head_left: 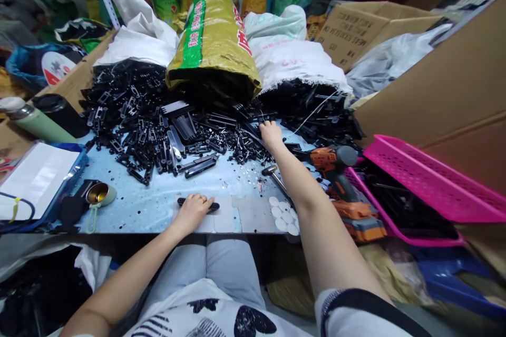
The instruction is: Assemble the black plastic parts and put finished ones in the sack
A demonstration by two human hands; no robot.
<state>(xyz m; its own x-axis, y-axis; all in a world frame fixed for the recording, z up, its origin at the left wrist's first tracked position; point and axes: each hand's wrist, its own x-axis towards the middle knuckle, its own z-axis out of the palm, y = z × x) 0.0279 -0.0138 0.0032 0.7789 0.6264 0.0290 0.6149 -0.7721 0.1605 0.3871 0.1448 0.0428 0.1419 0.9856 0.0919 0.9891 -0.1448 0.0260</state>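
Note:
My left hand (pixel 193 211) rests near the front edge of the table, its fingers closed over a long black plastic part (pixel 214 206) with rounded ends. The middle of that part is hidden under the hand. Farther back, my right hand (pixel 271 134) reaches into the heap, fingertips bent down by a long dark strip. Whatever those fingers hold is too small or too hidden to make out. Small screws and black bits (pixel 243 145) lie just left of it. A hammer (pixel 279 179) lies beside my right forearm, and black bar-shaped parts (pixel 201 166) lie between the hands.
Sacks, including a yellow one (pixel 221 26), spill black parts at the back. An orange cordless drill (pixel 336 168) and pink baskets (pixel 427 179) stand right. White discs (pixel 284 216) lie at the front edge. A cup (pixel 100 195) and green bottle (pixel 39 121) are left.

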